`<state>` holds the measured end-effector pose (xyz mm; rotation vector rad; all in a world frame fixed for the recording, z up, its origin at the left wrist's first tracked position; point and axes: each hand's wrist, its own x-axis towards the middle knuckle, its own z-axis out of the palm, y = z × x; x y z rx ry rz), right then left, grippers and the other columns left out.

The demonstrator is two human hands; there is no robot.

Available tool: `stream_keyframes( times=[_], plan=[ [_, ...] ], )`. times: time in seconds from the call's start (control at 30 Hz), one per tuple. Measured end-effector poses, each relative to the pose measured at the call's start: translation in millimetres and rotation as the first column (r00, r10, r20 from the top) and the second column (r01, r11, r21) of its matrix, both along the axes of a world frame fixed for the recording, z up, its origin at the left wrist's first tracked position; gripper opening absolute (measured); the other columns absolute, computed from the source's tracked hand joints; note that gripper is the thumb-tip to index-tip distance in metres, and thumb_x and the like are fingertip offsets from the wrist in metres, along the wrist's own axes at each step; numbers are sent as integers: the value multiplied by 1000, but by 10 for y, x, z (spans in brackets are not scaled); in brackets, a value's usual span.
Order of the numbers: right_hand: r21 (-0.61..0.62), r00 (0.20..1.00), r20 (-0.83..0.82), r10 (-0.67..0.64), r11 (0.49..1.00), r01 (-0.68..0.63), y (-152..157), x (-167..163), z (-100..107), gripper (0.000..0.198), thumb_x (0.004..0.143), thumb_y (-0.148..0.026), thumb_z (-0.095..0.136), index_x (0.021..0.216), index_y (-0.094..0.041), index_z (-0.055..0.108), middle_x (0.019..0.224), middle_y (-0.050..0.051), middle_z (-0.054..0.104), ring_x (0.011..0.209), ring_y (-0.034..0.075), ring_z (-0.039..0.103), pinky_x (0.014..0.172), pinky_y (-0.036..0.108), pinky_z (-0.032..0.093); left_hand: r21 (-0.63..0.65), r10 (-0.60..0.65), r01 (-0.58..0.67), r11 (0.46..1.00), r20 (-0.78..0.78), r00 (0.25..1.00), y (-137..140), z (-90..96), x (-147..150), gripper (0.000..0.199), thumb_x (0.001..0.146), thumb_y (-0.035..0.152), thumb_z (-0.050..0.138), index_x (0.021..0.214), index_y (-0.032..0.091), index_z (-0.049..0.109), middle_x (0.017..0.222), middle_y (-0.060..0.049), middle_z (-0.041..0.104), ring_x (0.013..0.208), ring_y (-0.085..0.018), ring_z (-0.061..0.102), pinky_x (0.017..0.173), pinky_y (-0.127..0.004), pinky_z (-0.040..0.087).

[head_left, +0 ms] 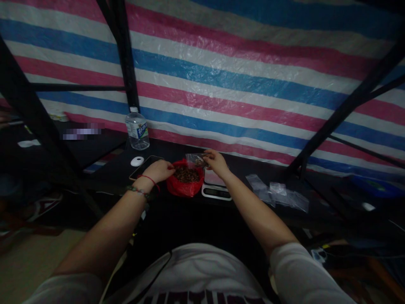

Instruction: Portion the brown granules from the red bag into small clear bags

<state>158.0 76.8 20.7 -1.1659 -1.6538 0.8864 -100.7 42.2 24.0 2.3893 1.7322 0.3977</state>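
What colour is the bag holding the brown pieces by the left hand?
Red, seen in the head view: the bag sits beside the scale.

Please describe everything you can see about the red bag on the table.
The red bag looks like thin, crinkled plastic. It sits open on the dark table, its mouth up, filled with small brown pieces. The left hand rests at its left rim. A white scale stands close on its right side, perhaps touching it.
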Motion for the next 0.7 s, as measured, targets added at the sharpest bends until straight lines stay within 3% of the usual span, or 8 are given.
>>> stream_keyframes(
  times=[0.17, 0.27, 0.33, 0.47, 0.57, 0.7],
  plan=[
    [218, 958, 286, 14, 973, -79, 56, -173, 141, 25, 74, -24, 63, 98, -18, 65, 89, 3, 68, 77, 15, 62, 73, 31, 52, -54, 84, -85, 995, -13, 996, 3, -22, 32, 41, 76, 43, 51, 98, 14, 69, 96, -16, 70, 87, -28, 65, 77, -32, 46],
    [269, 916, 401, 9, 955, -128, 47, -278, 235, 22, 75, -20, 62, 96, -17, 67, 86, 3, 69, 77, 15, 63, 76, 29, 49, -35, 39, -37, 999, 46, 998, 10, -51, 70, 33, 73, 32, 55, 98, 15, 68, 98, -15, 69, 91, -27, 64, 81, -31, 46],
    [294, 894, 448, -8, 946, -138, 32, -328, 286, 20, 75, -19, 61, 94, -17, 68, 86, 3, 69, 78, 15, 63, 76, 27, 48, 20, 10, -12, 1000, 90, 996, 23, -71, 64, 34, 70, 23, 56, 102, 16, 66, 104, -13, 68, 98, -26, 62, 86, -29, 45],
    [334, 890, 455, -27, 932, -143, -2, -379, 356, 18, 78, -20, 59, 93, -18, 69, 89, 3, 70, 79, 15, 63, 75, 26, 46, 115, 72, -86, 990, 120, 990, 40, -42, -9, 36, 66, 18, 56, 101, 16, 65, 105, -12, 67, 104, -26, 59, 90, -31, 45],
    [361, 881, 473, -27, 918, -166, -25, -403, 385, 18, 81, -21, 57, 93, -18, 70, 90, 3, 70, 81, 15, 63, 76, 25, 45, 84, 77, -88, 993, 126, 989, 20, 48, -52, 29, 67, 20, 56, 93, 19, 68, 100, -8, 69, 99, -25, 61, 88, -29, 46],
    [367, 837, 547, -6, 901, -233, -63, -439, 407, 17, 81, -19, 56, 89, -18, 71, 89, 3, 71, 82, 15, 63, 76, 26, 44, 13, 86, -89, 996, 146, 985, -49, 170, -36, 34, 69, 22, 53, 98, 19, 71, 97, -6, 72, 94, -24, 65, 83, -27, 47]
  ],
)
